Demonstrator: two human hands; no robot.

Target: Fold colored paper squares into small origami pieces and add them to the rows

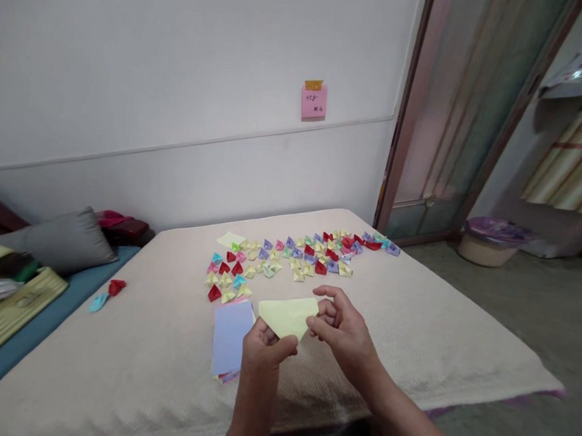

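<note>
A pale yellow sheet of paper [287, 314], folded to a shape with a straight top edge and a narrower bottom, is held up above the cloth. My left hand [266, 345] grips its lower left side, thumb in front and fingers behind. At its right corner, my right hand [339, 324] pinches the paper between thumb and fingers, with the index finger raised. Just left of my left hand lies a stack of coloured paper [232, 338], a blue-violet sheet on top. Beyond my hands spread many small folded paper pieces [320, 268] in red, yellow, violet, green and blue.
A cream cloth [148, 327] covers the work surface. Red and light-blue folded pieces [107, 295] lie apart at the left. A yellow sheet [230, 239] rests at the back. A grey pillow [75, 242] is on the left; a tub [488, 244] stands on the floor at right.
</note>
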